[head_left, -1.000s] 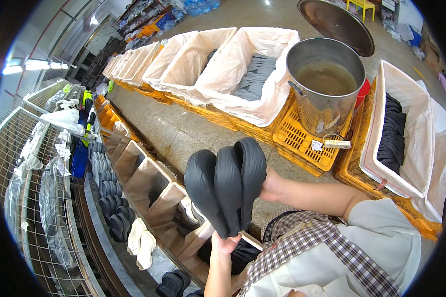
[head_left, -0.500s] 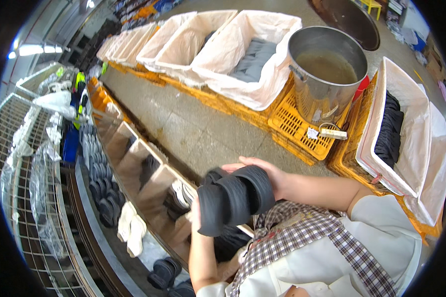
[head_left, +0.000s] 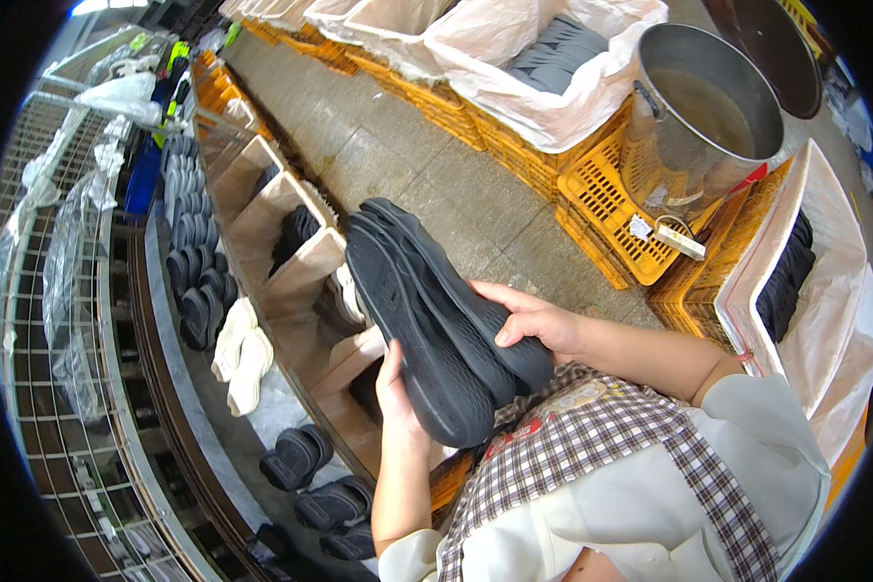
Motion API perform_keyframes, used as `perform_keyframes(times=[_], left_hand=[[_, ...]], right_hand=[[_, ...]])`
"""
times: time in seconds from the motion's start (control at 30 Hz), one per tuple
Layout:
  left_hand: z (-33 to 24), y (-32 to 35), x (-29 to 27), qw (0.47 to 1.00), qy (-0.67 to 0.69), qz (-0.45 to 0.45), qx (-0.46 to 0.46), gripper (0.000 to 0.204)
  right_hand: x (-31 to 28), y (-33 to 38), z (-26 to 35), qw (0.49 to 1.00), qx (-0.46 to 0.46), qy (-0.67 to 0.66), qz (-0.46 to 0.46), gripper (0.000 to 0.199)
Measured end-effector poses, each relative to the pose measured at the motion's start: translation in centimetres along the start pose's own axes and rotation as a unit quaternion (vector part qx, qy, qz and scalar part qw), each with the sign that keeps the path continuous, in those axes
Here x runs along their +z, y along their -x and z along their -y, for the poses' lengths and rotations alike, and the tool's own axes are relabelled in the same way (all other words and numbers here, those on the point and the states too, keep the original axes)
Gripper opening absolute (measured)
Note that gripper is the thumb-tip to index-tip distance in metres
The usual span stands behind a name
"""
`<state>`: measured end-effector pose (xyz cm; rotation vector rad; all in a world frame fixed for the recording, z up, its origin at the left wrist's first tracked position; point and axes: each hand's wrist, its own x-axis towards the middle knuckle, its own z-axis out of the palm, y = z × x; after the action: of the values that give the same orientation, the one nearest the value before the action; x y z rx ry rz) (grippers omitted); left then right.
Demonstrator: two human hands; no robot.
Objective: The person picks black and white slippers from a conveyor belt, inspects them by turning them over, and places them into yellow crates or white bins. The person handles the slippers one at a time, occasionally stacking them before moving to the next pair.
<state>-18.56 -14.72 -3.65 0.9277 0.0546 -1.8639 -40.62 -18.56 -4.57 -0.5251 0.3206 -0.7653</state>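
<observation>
Concrete floor, yellow crates (head_left: 606, 218) upper right, steel pot (head_left: 703, 116).
Mid-frame, my left hand (head_left: 398, 388) and right hand (head_left: 533, 320) both grasp stacked black shoe soles (head_left: 427, 320).

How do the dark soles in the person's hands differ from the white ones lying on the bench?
The dark soles are black, stacked together and held up by the left hand and right hand. The white soles are cream, lie loose on the bench with no hand on them, and look smaller. Both are flat, foot-shaped pieces.
</observation>
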Motion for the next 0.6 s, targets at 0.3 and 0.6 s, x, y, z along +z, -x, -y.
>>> perform_keyframes(times=[0.3, 0.6], left_hand=[[1.4, 0.6, -3.1, 0.993, 0.003, 0.036, 0.114, 0.042], [1.6, 1.5, -4.0, 0.99, 0.008, 0.074, 0.123, 0.046]], right_hand=[[0.8, -1.9, -0.4, 0.991, 0.002, 0.112, 0.077, 0.088], [0.8, -1.6, -2.3, 0.98, 0.003, 0.171, 0.106, 0.093]])
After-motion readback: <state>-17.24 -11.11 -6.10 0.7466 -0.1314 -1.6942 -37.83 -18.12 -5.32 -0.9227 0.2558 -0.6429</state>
